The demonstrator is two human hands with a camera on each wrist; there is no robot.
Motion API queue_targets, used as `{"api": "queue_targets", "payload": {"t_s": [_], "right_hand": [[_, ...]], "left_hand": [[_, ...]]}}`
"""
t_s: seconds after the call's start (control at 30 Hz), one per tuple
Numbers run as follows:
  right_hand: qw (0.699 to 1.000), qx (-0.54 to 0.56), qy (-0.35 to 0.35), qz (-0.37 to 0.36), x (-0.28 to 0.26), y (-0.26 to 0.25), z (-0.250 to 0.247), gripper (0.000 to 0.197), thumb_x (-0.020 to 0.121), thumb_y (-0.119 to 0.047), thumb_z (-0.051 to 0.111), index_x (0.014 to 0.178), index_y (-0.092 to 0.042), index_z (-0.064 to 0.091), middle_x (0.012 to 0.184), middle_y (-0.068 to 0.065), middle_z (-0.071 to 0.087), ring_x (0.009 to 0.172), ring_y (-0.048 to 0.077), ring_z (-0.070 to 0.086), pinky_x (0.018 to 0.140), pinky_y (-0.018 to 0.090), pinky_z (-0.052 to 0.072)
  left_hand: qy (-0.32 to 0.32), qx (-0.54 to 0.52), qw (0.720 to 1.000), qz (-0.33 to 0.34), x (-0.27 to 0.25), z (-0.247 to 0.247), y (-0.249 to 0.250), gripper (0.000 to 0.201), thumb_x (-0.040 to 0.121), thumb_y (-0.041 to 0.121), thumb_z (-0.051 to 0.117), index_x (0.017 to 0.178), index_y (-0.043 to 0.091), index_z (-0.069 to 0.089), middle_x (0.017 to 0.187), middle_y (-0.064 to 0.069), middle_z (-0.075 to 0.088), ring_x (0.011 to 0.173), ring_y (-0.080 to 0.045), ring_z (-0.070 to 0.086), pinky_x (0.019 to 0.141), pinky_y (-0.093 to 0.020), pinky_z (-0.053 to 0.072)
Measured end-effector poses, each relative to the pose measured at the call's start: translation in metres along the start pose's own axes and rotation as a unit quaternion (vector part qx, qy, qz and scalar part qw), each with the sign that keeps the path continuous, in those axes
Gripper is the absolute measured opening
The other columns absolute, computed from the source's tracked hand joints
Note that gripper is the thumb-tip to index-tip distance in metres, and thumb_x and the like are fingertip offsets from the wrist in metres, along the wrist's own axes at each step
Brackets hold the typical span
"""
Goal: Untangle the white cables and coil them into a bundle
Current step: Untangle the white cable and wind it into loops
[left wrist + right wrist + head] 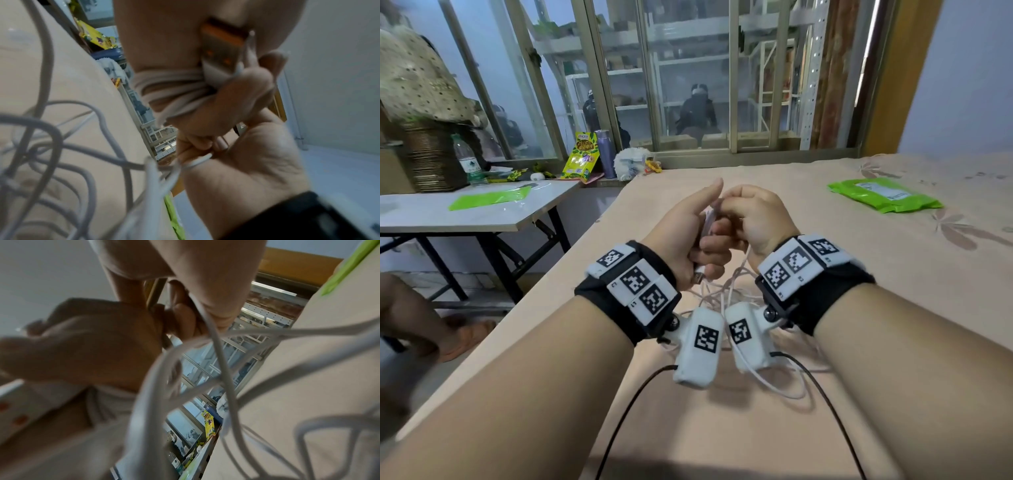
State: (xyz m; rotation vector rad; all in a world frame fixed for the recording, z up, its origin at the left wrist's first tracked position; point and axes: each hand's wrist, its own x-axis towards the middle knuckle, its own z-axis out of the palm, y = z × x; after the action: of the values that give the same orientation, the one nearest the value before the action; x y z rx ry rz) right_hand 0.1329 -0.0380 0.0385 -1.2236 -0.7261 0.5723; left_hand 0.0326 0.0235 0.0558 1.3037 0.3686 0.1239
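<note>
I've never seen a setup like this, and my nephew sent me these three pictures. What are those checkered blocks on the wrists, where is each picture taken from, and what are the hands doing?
No machine here: a person wears marker bands and small cameras on both wrists. The big picture comes from a head camera; the other two look along each hand. The left hand grips white cable coils with a USB plug sticking out. The right hand pinches a cable strand at the left hand's fingers. Loose white cables lie tangled on the peach cloth surface, with a green packet farther off.
</note>
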Motion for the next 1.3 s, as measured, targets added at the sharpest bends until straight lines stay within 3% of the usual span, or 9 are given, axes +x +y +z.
{"api": "queue_targets", "payload": {"t_s": [0.2, 0.4, 0.5, 0.57, 0.63, 0.77, 0.97, 1.1, 1.3], "right_hand": [[0.998, 0.016, -0.046, 0.032, 0.011, 0.004, -0.012, 0.020, 0.082, -0.026, 0.072, 0.075, -0.016, 0.055, 0.049, -0.001, 0.058, 0.059, 0.019, 0.042, 0.056, 0.028, 0.027], [0.990, 0.063, -0.088, 0.094, 0.015, 0.010, -0.013, 0.043, 0.070, -0.063, 0.069, 0.064, -0.020, 0.071, 0.076, 0.009, 0.065, 0.089, 0.035, 0.053, 0.069, 0.036, 0.042], [0.981, 0.101, -0.085, 0.145, 0.012, 0.012, -0.012, 0.043, 0.082, -0.059, 0.061, 0.068, -0.019, 0.072, 0.069, 0.008, 0.064, 0.061, 0.022, 0.063, 0.045, 0.023, 0.048], [0.977, 0.110, -0.083, 0.160, 0.010, 0.013, -0.012, 0.024, 0.086, -0.036, 0.061, 0.074, -0.015, 0.062, 0.060, 0.006, 0.047, 0.038, 0.011, 0.041, 0.035, 0.018, 0.028], [0.981, 0.094, -0.091, 0.146, 0.006, 0.017, -0.012, 0.015, 0.081, -0.020, 0.054, 0.067, -0.016, 0.050, 0.052, 0.001, 0.029, 0.038, 0.010, 0.020, 0.044, 0.022, 0.012], [0.988, 0.026, -0.101, 0.114, -0.004, 0.026, -0.012, 0.050, 0.094, -0.021, 0.041, 0.045, -0.022, 0.049, 0.051, 0.001, 0.027, 0.045, 0.012, 0.017, 0.041, 0.020, 0.012], [0.985, -0.092, -0.113, 0.088, -0.012, 0.024, -0.012, 0.038, 0.097, -0.027, 0.052, 0.063, -0.011, 0.053, 0.040, -0.004, 0.033, 0.040, 0.013, 0.022, 0.042, 0.024, 0.016], [0.971, -0.212, -0.111, 0.019, -0.015, 0.015, -0.010, 0.028, 0.085, -0.013, 0.067, 0.059, -0.013, 0.059, 0.039, -0.011, 0.043, 0.039, 0.007, 0.036, 0.046, 0.021, 0.030], [0.940, -0.328, -0.087, -0.010, -0.011, 0.013, -0.018, 0.030, 0.077, -0.025, 0.074, 0.055, -0.009, 0.064, 0.036, -0.011, 0.044, 0.041, 0.006, 0.040, 0.052, 0.024, 0.033]], "left_hand": [[-0.065, -0.046, 0.997, -0.017, 0.000, -0.005, 0.004, 0.045, 0.084, 0.045, 0.052, 0.051, 0.019, 0.035, 0.033, 0.006, 0.027, 0.025, -0.006, 0.021, 0.039, -0.017, 0.011], [-0.161, -0.135, 0.978, -0.009, 0.006, -0.002, 0.013, 0.049, 0.092, 0.042, 0.042, 0.052, 0.016, 0.041, 0.034, 0.005, 0.034, 0.032, -0.008, 0.013, 0.040, -0.018, 0.015], [-0.203, -0.168, 0.965, 0.017, 0.008, 0.000, 0.015, 0.047, 0.092, 0.042, 0.042, 0.054, 0.014, 0.043, 0.036, 0.003, 0.039, 0.033, -0.009, 0.015, 0.041, -0.020, 0.019], [-0.215, -0.198, 0.956, 0.035, 0.010, 0.004, 0.018, 0.046, 0.093, 0.042, 0.041, 0.058, 0.012, 0.046, 0.041, 0.002, 0.043, 0.033, -0.009, 0.021, 0.043, -0.021, 0.026], [-0.191, -0.227, 0.953, 0.066, 0.012, 0.007, 0.022, 0.044, 0.092, 0.041, 0.043, 0.061, 0.011, 0.051, 0.045, 0.002, 0.045, 0.033, -0.009, 0.030, 0.045, -0.021, 0.034], [-0.067, -0.249, 0.954, 0.155, 0.014, 0.018, 0.033, 0.036, 0.090, 0.034, 0.048, 0.072, 0.007, 0.062, 0.056, 0.001, 0.050, 0.040, -0.009, 0.043, 0.055, -0.023, 0.045], [0.117, -0.155, 0.954, 0.230, 0.027, 0.022, 0.032, 0.022, 0.098, 0.023, 0.046, 0.105, 0.004, 0.055, 0.080, -0.005, 0.064, 0.074, -0.020, 0.063, 0.083, -0.035, 0.049], [0.204, -0.003, 0.946, 0.250, 0.038, 0.018, 0.022, 0.013, 0.097, 0.019, 0.050, 0.101, 0.008, 0.055, 0.084, -0.008, 0.069, 0.075, -0.019, 0.070, 0.074, -0.032, 0.049], [0.243, 0.130, 0.931, 0.240, 0.040, 0.008, 0.013, 0.020, 0.100, 0.021, 0.045, 0.088, 0.008, 0.054, 0.075, -0.012, 0.067, 0.063, -0.022, 0.066, 0.056, -0.027, 0.049]]}}
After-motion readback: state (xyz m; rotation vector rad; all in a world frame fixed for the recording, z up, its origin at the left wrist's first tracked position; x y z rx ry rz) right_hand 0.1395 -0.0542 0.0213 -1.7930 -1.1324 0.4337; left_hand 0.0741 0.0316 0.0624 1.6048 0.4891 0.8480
